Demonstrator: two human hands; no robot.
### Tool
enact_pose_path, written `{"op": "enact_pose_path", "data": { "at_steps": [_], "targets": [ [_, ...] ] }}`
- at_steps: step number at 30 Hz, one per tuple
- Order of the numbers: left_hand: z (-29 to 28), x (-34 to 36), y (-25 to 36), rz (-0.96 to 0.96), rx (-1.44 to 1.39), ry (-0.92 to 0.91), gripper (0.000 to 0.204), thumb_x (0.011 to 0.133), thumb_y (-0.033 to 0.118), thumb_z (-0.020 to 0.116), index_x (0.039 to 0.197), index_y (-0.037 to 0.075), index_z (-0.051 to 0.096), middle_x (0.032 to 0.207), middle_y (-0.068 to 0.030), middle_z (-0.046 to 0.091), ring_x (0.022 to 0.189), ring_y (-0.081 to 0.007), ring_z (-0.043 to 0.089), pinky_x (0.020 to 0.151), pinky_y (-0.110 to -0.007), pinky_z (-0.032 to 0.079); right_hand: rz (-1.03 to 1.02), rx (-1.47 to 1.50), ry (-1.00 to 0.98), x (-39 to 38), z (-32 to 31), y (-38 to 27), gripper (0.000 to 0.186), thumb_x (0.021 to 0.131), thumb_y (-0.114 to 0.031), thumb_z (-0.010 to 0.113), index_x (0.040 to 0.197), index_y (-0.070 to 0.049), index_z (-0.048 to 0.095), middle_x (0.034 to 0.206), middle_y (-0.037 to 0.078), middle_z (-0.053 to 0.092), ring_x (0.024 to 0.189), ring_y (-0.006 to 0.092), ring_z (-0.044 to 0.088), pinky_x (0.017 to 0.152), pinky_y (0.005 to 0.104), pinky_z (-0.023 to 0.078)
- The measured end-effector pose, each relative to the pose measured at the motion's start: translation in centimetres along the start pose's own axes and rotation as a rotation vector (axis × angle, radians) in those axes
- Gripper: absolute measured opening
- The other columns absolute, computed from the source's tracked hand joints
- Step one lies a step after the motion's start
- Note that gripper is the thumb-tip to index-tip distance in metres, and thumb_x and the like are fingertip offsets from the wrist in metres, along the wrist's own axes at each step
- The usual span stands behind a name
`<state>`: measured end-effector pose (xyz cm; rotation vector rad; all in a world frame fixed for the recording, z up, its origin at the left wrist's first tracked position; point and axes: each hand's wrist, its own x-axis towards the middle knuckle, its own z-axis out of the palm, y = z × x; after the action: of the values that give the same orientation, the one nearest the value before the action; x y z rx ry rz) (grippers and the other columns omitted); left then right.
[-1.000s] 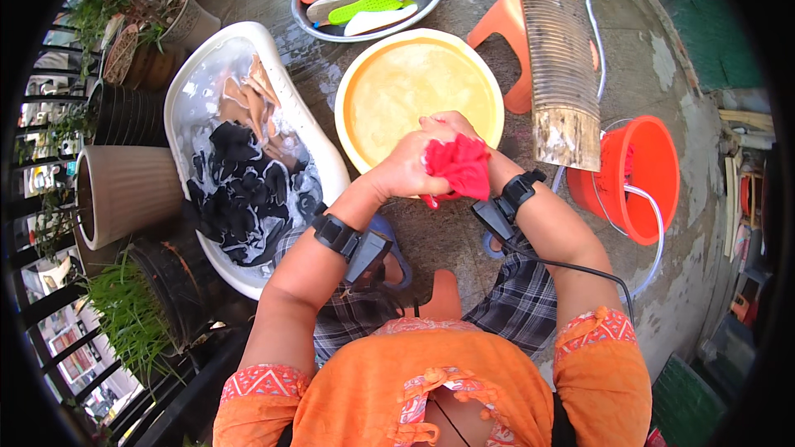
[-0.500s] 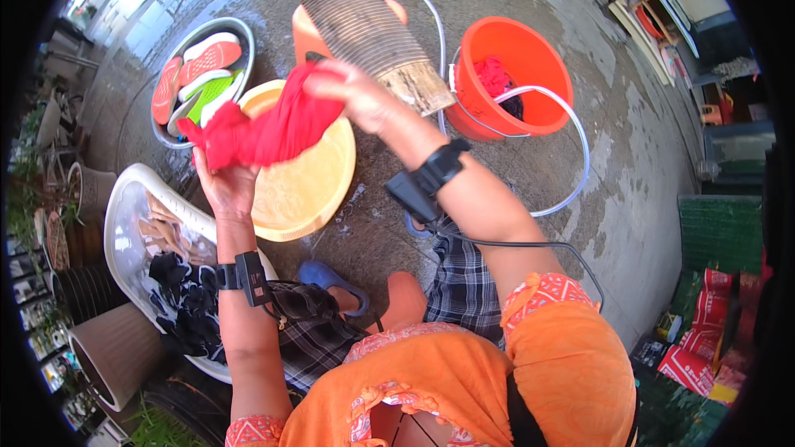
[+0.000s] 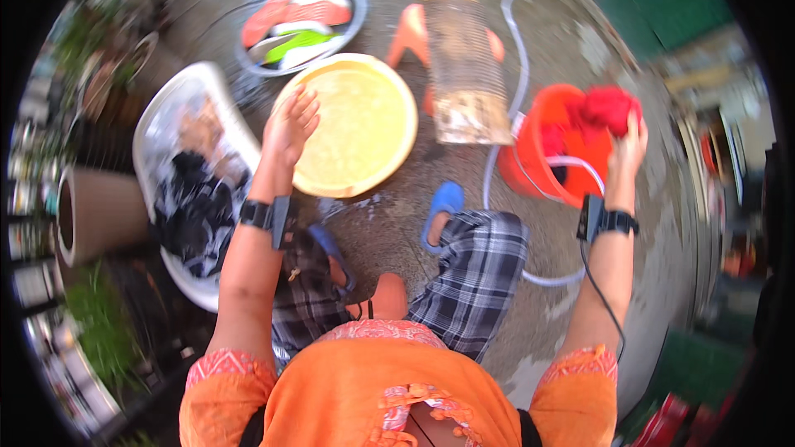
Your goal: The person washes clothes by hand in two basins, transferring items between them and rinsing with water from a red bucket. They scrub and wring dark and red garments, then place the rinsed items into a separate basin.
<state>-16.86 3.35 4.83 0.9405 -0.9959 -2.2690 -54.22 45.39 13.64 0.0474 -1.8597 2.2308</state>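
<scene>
My right hand [image 3: 629, 147] grips a bunched red cloth [image 3: 611, 109] above the rim of the orange-red bucket [image 3: 537, 149] on the right. More red fabric and something dark lie inside that bucket. My left hand [image 3: 291, 128] is empty, its fingers loosely apart, over the left edge of the round yellow basin [image 3: 364, 136]. The basin holds what looks like water. Both wrists wear black strapped devices.
A ridged wooden washboard [image 3: 468, 58] leans on an orange stool [image 3: 407, 37]. Shoes fill a grey basin [image 3: 358, 4] at the back. A white tub [image 3: 147, 128] with dark clothes stands left, beside a beige pot [image 3: 99, 215]. A pale hose [image 3: 515, 0] runs into the bucket.
The red cloth has gone from both hands over the yellow basin to my right hand alone above the bucket. My left hand has let go of it. The view has turned right.
</scene>
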Motion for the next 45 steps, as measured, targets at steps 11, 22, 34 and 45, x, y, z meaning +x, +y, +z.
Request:
{"op": "enact_pose_path", "data": {
  "at_steps": [11, 22, 34, 45],
  "targets": [
    [-23.3, -16.3, 9.2, 0.254, -0.381, 0.589, 0.021, 0.088, 0.023, 0.053, 0.107, 0.014, 0.056, 0.098, -0.0007, 0.063, 0.084, -0.0158, 0.058, 0.075, -0.032, 0.045, 0.428, -0.314, -0.839, -10.8, 12.2, 2.4, 0.035, 0.088, -0.031, 0.056, 0.117, -0.013, 0.056, 0.118, 0.0, 0.054, 0.111, 0.0152, 0.05, 0.091, 0.0366, 0.037],
    [-36.4, -31.4, 4.9, 0.106, -0.133, 0.998, 0.026, 0.086, 0.031, 0.055, 0.107, 0.015, 0.058, 0.103, 0.001, 0.061, 0.097, -0.013, 0.052, 0.086, -0.031, 0.034, 0.344, -0.61, -1.429, -30.1, 25.2, -0.8, 0.037, 0.087, -0.034, 0.055, 0.117, -0.012, 0.054, 0.119, 0.001, 0.053, 0.112, 0.0171, 0.049, 0.086, 0.0334, 0.04],
    [-36.6, -17.7, 1.6, 0.027, 1.206, 0.647, 0.07, 0.068, 0.041, 0.068, 0.132, 0.03, 0.043, 0.144, -0.0251, 0.016, 0.131, -0.0388, 0.024, 0.105, -0.039, 0.027, 0.397, -0.708, -1.809, -43.8, 31.6, 3.4, 0.028, 0.086, -0.028, 0.055, 0.109, -0.011, 0.058, 0.105, -0.001, 0.058, 0.099, 0.0118, 0.053, 0.078, 0.0285, 0.041],
    [-27.8, -3.2, 2.6, -0.134, 1.704, 0.112, 0.083, 0.066, 0.056, 0.066, 0.137, 0.036, 0.031, 0.149, -0.012, 0.006, 0.135, -0.0406, 0.009, 0.101, -0.063, 0.016, 0.647, -0.688, -1.646, -43.3, 31.6, 7.3, 0.028, 0.089, -0.028, 0.053, 0.108, -0.008, 0.056, 0.108, 0.003, 0.058, 0.101, 0.0155, 0.056, 0.082, 0.0293, 0.042]
  ]
}}
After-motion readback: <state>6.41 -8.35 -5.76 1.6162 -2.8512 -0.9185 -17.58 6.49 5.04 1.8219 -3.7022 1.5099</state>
